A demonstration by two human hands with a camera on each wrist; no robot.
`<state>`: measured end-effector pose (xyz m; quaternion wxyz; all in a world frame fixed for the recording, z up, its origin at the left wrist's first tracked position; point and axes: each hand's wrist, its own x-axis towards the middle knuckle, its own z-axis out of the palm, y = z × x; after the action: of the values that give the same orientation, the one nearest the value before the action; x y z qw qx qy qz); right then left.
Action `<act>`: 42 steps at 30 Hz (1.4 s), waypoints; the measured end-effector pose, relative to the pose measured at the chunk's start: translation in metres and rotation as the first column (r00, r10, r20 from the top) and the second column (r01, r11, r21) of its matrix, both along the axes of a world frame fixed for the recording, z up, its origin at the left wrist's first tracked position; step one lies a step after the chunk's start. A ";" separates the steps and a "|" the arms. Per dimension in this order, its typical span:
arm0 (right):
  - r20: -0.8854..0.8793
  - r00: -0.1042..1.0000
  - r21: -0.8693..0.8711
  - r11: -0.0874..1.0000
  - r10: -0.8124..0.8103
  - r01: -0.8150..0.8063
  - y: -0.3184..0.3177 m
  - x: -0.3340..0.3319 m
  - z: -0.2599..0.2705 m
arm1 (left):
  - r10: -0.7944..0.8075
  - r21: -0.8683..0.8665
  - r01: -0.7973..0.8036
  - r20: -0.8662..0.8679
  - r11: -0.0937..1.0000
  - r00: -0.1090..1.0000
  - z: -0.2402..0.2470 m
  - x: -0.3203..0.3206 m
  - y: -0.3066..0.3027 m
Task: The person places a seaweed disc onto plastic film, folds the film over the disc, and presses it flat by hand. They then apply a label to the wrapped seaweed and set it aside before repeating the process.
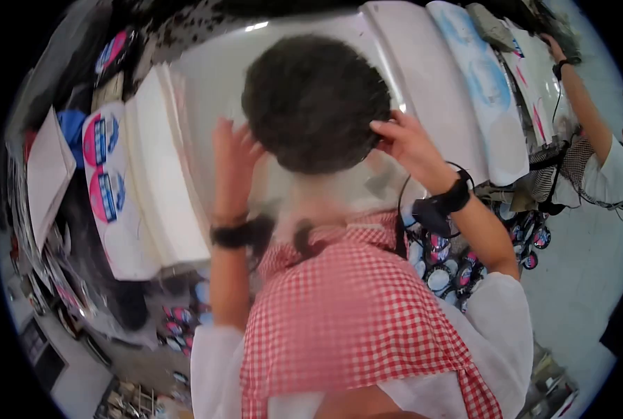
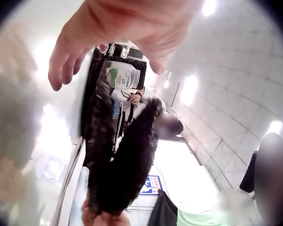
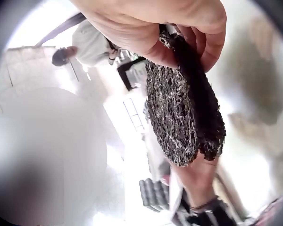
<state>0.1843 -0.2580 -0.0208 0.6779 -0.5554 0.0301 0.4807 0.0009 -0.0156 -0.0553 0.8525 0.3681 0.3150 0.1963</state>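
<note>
Dark net cap [image 1: 315, 105] is seen seated on the head. Its right rim is pinched by the right hand [image 1: 409, 143], with fingers and thumb curled round the mesh. By that grip the edge appears to be kept pulled down and taut.

The left hand [image 1: 233, 157] is raised just beside the cap's left rim. Its fingers are loosely spread and nothing is seen gripped; contact cannot be told through the blur.

A red checked apron [image 1: 353, 314] is worn below the cap. White stacked boards [image 1: 165, 174] are laid left of the cap.
</note>
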 end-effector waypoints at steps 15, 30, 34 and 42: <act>0.787 -0.340 -0.560 0.828 0.515 -0.041 0.074 -0.057 -0.056 | 0.425 0.963 0.267 -0.253 0.030 0.869 -0.025 0.005 -0.005; 0.754 -0.448 -0.552 0.833 0.480 -0.037 0.079 -0.054 -0.054 | -0.336 0.787 0.616 -0.575 0.020 0.746 -0.014 -0.116 0.017; 0.890 -0.162 -0.455 0.829 0.426 -0.324 0.084 -0.045 -0.049 | -0.314 0.407 0.891 -0.835 0.202 0.453 0.034 -0.056 0.038; 0.750 -0.046 -0.501 0.522 0.659 -0.690 0.091 0.019 -0.014 | 0.299 0.959 0.040 0.047 -0.280 0.953 -0.005 0.003 -0.039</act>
<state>0.2035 -0.1667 -0.0350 0.2572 -0.6448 -0.6190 0.3672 0.0036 -0.0550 -0.0602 0.1564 0.8794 0.1619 0.4195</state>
